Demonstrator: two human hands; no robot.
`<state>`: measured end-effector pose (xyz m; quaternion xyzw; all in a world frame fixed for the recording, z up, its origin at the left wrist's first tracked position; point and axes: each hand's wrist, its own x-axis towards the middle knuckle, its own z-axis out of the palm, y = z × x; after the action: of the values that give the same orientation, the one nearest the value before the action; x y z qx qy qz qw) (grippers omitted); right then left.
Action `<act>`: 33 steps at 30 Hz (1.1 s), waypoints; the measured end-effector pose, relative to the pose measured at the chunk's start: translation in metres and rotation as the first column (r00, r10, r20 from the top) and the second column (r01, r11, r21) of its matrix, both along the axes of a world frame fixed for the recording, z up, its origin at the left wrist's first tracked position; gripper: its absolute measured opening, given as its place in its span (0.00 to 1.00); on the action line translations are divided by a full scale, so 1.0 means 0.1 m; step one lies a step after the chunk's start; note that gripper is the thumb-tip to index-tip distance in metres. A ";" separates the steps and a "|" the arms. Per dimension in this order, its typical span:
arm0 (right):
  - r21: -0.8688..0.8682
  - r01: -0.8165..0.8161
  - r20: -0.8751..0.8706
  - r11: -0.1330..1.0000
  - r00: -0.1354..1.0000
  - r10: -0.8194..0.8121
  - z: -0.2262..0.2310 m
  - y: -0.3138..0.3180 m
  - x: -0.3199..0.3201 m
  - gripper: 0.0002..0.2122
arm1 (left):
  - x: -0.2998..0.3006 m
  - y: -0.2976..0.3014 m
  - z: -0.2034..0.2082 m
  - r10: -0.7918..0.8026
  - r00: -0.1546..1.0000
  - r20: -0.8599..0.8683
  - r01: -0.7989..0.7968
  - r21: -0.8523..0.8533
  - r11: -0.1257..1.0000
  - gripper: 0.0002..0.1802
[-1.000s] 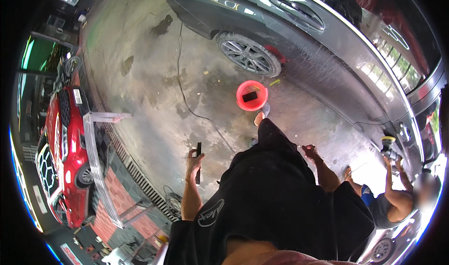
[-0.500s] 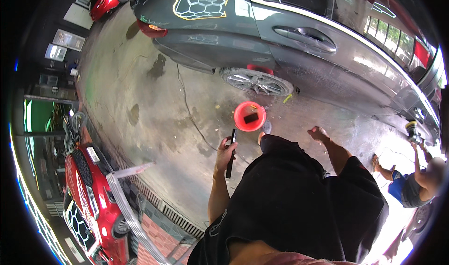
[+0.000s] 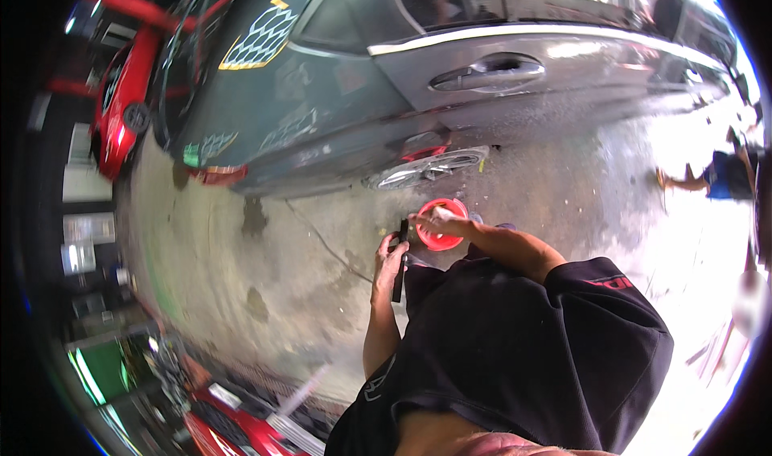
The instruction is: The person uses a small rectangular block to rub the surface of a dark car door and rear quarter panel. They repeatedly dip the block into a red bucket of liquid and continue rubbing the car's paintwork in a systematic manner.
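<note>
Beside the rear wheel (image 3: 430, 169) of the dark grey car (image 3: 450, 78), on wet concrete floor (image 3: 265, 271), stands a red bucket (image 3: 441, 223), just short of the tyre. Right hand (image 3: 438, 223) reaches over the bucket's near rim, fingers curled down at the rim; whether it grips the rim or something inside, cannot tell. Left hand (image 3: 392, 255) sits just left of the bucket, closed around a slim black tool (image 3: 400, 259) held roughly upright, its lower end pointing at the floor. Black hose (image 3: 322, 243) runs across the floor left of the bucket, toward the car's rear bumper. Another person (image 3: 720, 174) crouches well right of the bucket, near the car's front half. Red car (image 3: 121, 94) parked beyond the grey car's tail.
</note>
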<state>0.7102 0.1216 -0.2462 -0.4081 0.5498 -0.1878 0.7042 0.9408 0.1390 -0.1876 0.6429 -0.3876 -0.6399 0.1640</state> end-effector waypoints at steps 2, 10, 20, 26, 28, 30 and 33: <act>0.087 0.121 0.049 0.989 0.991 -0.126 0.03 -0.02 0.20 0.35 | -0.10 -0.28 0.06 -0.071 0.997 0.000 0.071 0.018 0.997 0.29; 0.067 0.639 0.139 0.766 0.755 -0.641 0.06 -0.22 0.94 0.28 | 0.31 -1.47 -0.49 -0.688 0.670 0.279 0.737 -0.361 0.571 0.29; 0.311 0.950 0.082 0.019 -0.007 -0.997 0.32 0.20 1.70 0.11 | 0.13 -1.47 -0.03 -0.946 0.283 0.157 0.945 -0.215 0.247 0.32; 0.306 0.936 0.147 -0.171 -0.224 -0.963 0.27 0.56 1.85 0.10 | -0.05 -1.34 -0.34 -0.983 0.176 0.054 0.949 -0.275 0.155 0.28; 0.262 0.935 0.148 -0.238 -0.283 -0.948 0.19 0.76 1.90 0.15 | -0.11 -1.19 -0.17 -0.990 0.135 -0.043 0.961 -0.237 0.141 0.26; 0.275 0.917 0.186 -0.288 -0.345 -0.920 0.24 0.75 1.97 0.15 | -0.09 -1.20 -0.16 -0.986 0.153 -0.071 0.966 -0.198 0.164 0.26; 0.291 0.920 0.235 -0.265 -0.337 -0.912 0.21 0.86 2.02 0.17 | 0.00 -1.05 -0.13 -0.946 0.299 -0.128 0.940 -0.132 0.315 0.27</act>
<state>0.9122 0.2081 -0.2253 0.2306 0.5052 -0.7513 0.3565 0.9408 0.0336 -0.2005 0.2306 -0.6836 -0.6639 -0.1966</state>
